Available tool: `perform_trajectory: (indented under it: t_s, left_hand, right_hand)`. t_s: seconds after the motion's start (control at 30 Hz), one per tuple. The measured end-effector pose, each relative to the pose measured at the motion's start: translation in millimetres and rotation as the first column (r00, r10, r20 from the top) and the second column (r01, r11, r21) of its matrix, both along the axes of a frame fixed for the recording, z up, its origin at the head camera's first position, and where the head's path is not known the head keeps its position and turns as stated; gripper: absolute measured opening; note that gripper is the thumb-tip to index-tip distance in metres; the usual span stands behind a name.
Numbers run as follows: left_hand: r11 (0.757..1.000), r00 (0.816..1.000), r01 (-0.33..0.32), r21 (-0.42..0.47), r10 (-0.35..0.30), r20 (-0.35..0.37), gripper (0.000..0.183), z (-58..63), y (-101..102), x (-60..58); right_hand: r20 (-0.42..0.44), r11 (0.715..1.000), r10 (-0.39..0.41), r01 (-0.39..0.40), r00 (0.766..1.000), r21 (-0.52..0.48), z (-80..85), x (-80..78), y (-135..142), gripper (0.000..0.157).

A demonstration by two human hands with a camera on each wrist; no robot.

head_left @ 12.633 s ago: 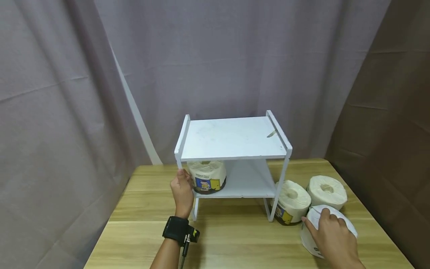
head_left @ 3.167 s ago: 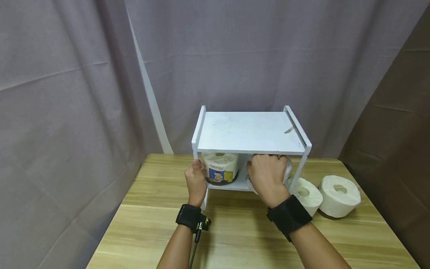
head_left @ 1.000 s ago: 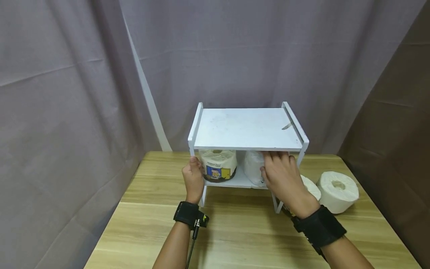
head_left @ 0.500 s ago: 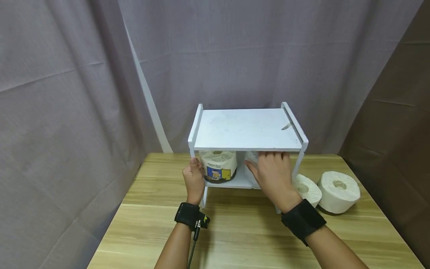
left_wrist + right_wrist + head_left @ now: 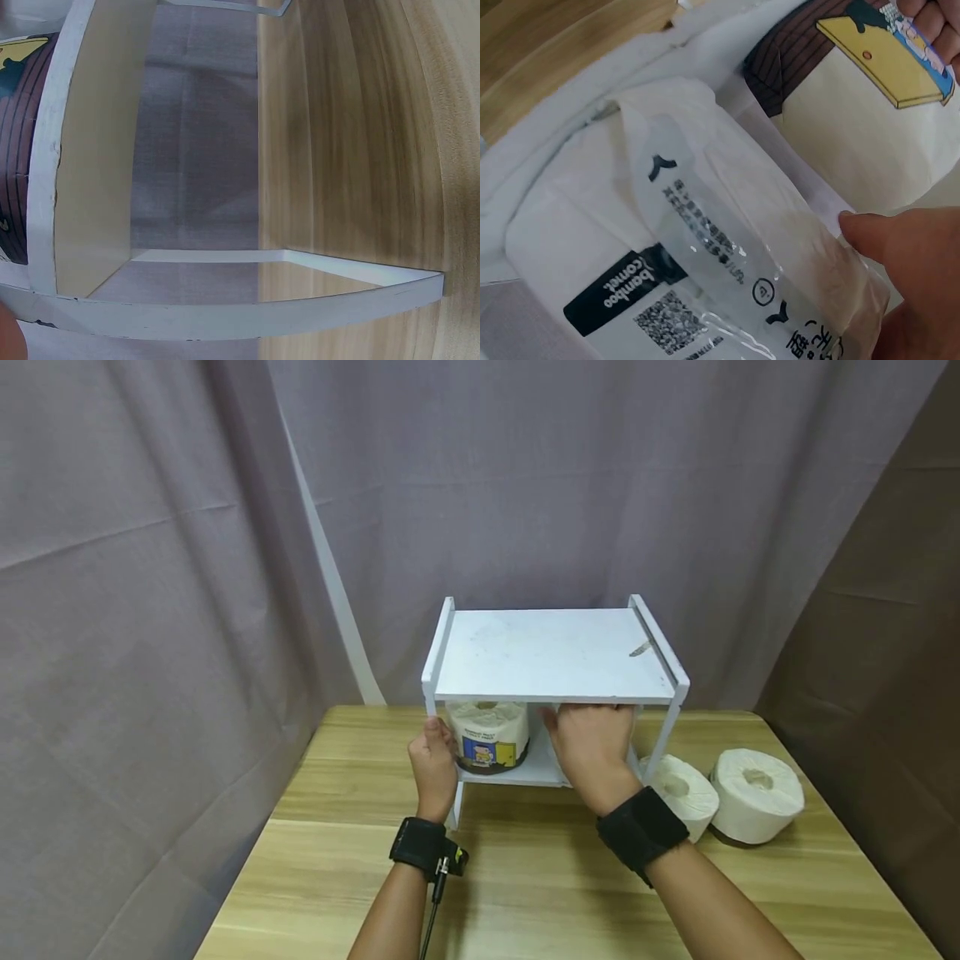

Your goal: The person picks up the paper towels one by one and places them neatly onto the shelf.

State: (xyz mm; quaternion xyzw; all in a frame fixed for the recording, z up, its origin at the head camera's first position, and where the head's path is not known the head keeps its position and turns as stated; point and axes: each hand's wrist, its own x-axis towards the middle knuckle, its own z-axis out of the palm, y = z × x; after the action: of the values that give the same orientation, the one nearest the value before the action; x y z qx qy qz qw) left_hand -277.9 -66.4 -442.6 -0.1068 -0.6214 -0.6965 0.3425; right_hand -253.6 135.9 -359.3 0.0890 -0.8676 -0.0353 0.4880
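A white two-tier shelf rack stands on the table, and my left hand grips its left front leg. On the lower tier at the left is a toilet roll in printed wrapping. To its right, a toilet roll in white plastic wrap fills much of the right wrist view. My right hand reaches under the top board and holds this plastic-wrapped roll, its thumb along one side. The board and the roll hide the other fingertips.
Two more toilet rolls stand on the wooden table right of the rack: a nearer one beside its right leg and another farther right. A grey curtain hangs behind. A cable trails from the left wristband.
Earlier the plastic-wrapped roll lay on the table at right under my right hand; now it is on the lower tier. During the last second that hand has shifted left over it. My left hand stays put.
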Motion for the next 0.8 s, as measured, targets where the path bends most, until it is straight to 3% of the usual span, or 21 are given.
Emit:
perform_trajectory:
  t_s: [0.43,0.67,0.8]
  left_hand:
    - [1.0,0.999,-0.011,-0.019,0.01,-0.032,0.059,4.7,-1.1,-3.5]
    - [1.0,1.0,-0.02,-0.017,0.02,0.003,0.058,7.6,1.8,2.0]
    - [1.0,1.0,-0.016,-0.013,0.016,0.01,0.058,5.5,5.1,3.1]
  right_hand:
    - [0.056,0.999,-0.026,0.025,0.998,0.02,10.7,-6.4,1.6,0.056]
    - [0.03,0.995,0.037,-0.034,0.999,-0.09,4.3,-5.0,8.6,0.048]
    - [0.032,0.992,0.033,-0.029,0.999,-0.12,1.2,0.5,13.4,0.048]
